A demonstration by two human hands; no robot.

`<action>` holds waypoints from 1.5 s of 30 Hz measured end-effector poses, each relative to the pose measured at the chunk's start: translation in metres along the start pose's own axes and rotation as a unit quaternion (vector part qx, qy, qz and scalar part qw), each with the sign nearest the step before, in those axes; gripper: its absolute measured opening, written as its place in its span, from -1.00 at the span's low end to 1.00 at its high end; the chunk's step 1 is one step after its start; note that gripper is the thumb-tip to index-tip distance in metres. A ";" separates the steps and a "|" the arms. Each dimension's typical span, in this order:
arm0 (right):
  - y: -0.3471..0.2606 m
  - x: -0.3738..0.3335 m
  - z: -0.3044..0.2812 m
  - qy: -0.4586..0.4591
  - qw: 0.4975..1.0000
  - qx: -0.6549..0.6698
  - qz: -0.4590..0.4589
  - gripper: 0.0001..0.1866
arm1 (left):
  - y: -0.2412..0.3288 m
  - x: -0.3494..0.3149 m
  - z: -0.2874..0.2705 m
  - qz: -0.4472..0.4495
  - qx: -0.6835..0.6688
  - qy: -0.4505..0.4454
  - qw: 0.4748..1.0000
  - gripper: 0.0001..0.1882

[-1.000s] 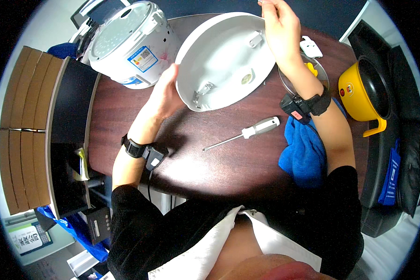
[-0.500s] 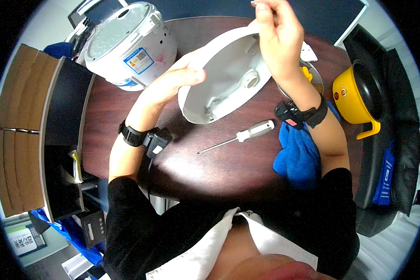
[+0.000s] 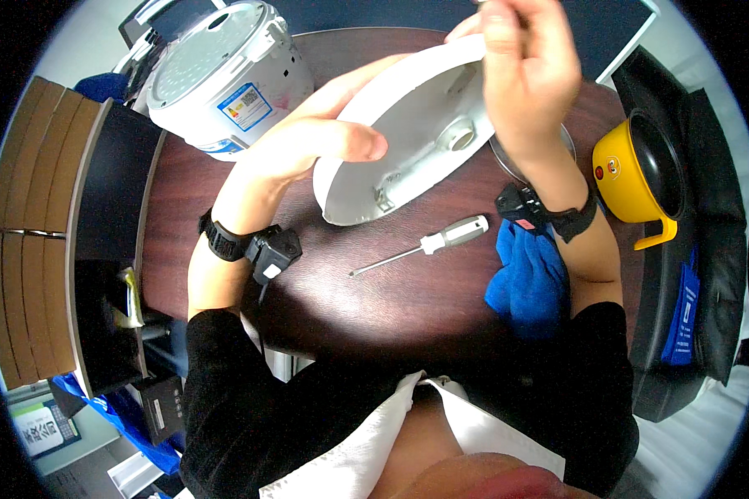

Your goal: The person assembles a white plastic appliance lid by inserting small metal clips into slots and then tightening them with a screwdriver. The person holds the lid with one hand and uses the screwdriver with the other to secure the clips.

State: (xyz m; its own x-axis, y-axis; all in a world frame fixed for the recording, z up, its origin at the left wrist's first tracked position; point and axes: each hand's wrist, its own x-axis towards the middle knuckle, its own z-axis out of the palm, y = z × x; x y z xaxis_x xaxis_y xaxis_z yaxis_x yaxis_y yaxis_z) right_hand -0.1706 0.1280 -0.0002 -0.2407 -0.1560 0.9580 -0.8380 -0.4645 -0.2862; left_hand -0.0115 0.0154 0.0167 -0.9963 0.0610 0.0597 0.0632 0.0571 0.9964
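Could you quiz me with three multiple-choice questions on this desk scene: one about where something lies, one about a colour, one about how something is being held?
1. Where does the screwdriver lie?
A. on the table, just left of the blue cloth
B. inside the yellow pot
C. on top of the rice cooker

2. What colour is the pot at the right?
A. red
B. yellow
C. green

3. How is the white round cover placed?
A. lying flat on the table
B. held tilted by both hands
C. hanging on a wall

Answers:
1 A, it lies on the dark wood beside the cloth.
2 B, its body and handle are yellow.
3 B, the left hand and right hand grip its edges, tipped up.
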 end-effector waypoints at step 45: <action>0.011 -0.013 0.008 -0.005 0.955 -0.027 0.294 -0.91 | -0.030 0.002 -0.031 0.000 -0.046 0.084 0.995 -0.28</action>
State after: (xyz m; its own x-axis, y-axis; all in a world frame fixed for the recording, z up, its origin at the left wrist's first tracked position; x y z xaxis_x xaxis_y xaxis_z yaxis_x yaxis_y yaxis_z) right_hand -0.1724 0.1176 -0.0154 -0.6738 -0.3838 0.6314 -0.5832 -0.2485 -0.7734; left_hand -0.0167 -0.0171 -0.0113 -0.9924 -0.1060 0.0623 0.0663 -0.0345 0.9972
